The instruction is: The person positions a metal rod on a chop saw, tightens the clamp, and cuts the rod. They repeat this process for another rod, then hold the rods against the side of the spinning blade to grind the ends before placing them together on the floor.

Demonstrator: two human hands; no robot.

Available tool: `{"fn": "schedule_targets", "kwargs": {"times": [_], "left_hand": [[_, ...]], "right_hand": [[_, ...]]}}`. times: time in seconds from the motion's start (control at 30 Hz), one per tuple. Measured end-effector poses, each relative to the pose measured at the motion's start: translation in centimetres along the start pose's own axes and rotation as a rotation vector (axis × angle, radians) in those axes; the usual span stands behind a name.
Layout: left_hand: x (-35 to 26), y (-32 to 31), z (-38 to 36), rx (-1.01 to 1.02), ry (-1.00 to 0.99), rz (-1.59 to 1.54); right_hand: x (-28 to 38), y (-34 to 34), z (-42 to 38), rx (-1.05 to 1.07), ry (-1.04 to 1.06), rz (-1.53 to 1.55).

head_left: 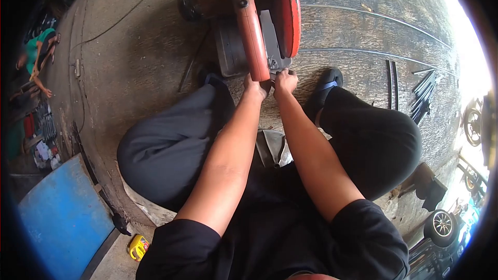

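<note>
A red cut-off saw stands on the floor between my feet, its round red guard on the right and its grey metal base below. Just under the end of the saw's handle is my left hand, curled and partly covered by that handle. My right hand is closed like a fist at the front edge of the base, right of the handle. A small dark metal part shows between the two hands; what the fingers grip is too hidden to name.
Two long thin metal rods run rightward from the saw. Short dark bars lie bundled at the right. A yellow tape measure and a blue panel are at lower left. Another person in green is at far left.
</note>
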State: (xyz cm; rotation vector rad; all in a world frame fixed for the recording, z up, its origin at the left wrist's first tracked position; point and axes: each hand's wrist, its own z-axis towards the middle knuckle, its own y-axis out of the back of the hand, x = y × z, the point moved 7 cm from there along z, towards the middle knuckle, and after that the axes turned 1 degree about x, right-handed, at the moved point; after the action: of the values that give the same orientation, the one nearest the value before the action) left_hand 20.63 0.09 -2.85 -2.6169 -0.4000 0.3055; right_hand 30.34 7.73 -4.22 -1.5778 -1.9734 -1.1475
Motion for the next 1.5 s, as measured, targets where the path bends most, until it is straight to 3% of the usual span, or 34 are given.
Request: {"fn": "schedule_targets", "kwargs": {"times": [0.03,0.13,0.17,0.2,0.27,0.3,0.37,0.5,0.57,0.6,0.67,0.7,0.73,0.8,0.83,0.9,1.0,1.03,1.07,1.1,1.13,1.17,1.2,1.27,1.3,1.4,1.43,1.5], "left_hand": [[0.4,2.2,4.2,0.204,0.105,-0.079],[-0.4,1.8,2.2,0.137,0.060,-0.044],[-0.3,2.5,3.3,0.269,0.076,-0.045],[1.0,6.7,6.6,0.262,0.081,-0.047],[-0.7,10.2,12.9,0.583,-0.623,1.201],[-0.6,8.6,11.1,0.583,-0.619,1.201],[0.1,6.0,6.9,0.297,-0.012,0.101],[-0.5,6.1,7.6,0.440,-0.158,0.287],[-0.4,4.3,4.2,0.155,-0.066,0.162],[-0.7,3.9,4.2,0.158,-0.077,0.165],[-0.9,5.2,5.0,-0.017,-0.040,0.347],[-1.6,4.4,4.9,0.101,-0.199,0.495],[-2.4,2.1,2.9,0.102,-0.211,0.495],[-5.3,-3.6,-3.8,-0.010,-0.436,0.278],[-6.0,-3.8,-3.4,-0.006,-0.445,0.276],[-10.2,-4.9,-3.8,-0.030,-0.870,0.368],[-11.1,-9.0,-9.7,-0.122,-0.871,0.374],[-10.8,-11.6,-14.0,-0.143,-1.006,0.508],[-10.5,-12.7,-16.5,-0.133,-1.017,0.505],[-9.8,-14.5,-18.1,0.036,-0.963,0.537],[-9.2,-15.9,-18.8,0.203,-0.903,0.569],[-9.5,-17.4,-19.8,0.215,-1.019,0.846],[-8.2,-16.9,-19.3,0.074,-0.849,1.033],[-7.3,-18.0,-21.8,0.058,-1.230,1.229],[-7.5,-18.0,-21.6,0.090,-1.414,1.214],[-7.8,-17.5,-19.9,0.031,-1.331,1.216],[-7.6,-17.5,-20.1,0.038,-1.291,1.204],[-7.5,-17.5,-20.6,0.029,-1.253,1.186]], "right_hand": [[1.4,0.3,-1.2,0.054,-0.051,0.035],[0.8,-0.3,-0.5,0.039,0.027,0.020],[2.4,0.5,-1.8,-0.017,0.039,-0.020],[2.7,0.4,-2.1,-0.020,0.033,-0.026],[2.9,0.3,-2.2,-0.017,0.009,0.071],[2.4,0.2,-1.8,-0.019,0.008,0.069],[1.3,-0.3,-0.7,-0.024,0.033,0.038],[2.8,0.2,-1.6,0.031,-0.012,0.100],[2.0,0.0,-0.6,0.016,0.071,0.025],[2.6,0.2,-1.2,0.024,0.073,0.033],[3.2,0.7,-2.6,0.055,-0.095,0.181],[1.5,0.0,-1.6,0.083,-0.168,0.224],[0.5,-0.5,-1.5,0.093,-0.165,0.229],[0.0,-0.3,-1.4,0.004,-0.076,0.483],[-0.2,-0.3,-2.2,0.020,-0.129,0.594],[-1.2,-0.7,-3.3,0.047,-0.133,0.643],[-2.6,-2.1,-5.0,0.224,-0.176,0.746],[-2.8,-2.5,-5.0,0.240,-0.158,0.700],[-2.6,-2.8,-5.1,0.255,-0.140,0.651],[-1.6,-2.7,-5.1,0.264,-0.134,0.660],[-1.2,-2.7,-5.4,0.310,-0.293,0.623],[-1.4,-2.8,-5.5,0.353,-0.452,0.581],[0.0,-2.4,-5.1,0.453,-0.238,0.159],[-3.0,-5.0,-3.7,0.463,-0.566,0.695],[-5.4,-6.4,-1.8,0.465,-0.566,0.701],[-9.4,-10.8,3.6,0.792,0.153,0.041],[-7.3,-9.9,2.3,0.789,0.154,0.046],[-3.5,-7.0,-2.5,0.672,-0.576,0.781]]}}
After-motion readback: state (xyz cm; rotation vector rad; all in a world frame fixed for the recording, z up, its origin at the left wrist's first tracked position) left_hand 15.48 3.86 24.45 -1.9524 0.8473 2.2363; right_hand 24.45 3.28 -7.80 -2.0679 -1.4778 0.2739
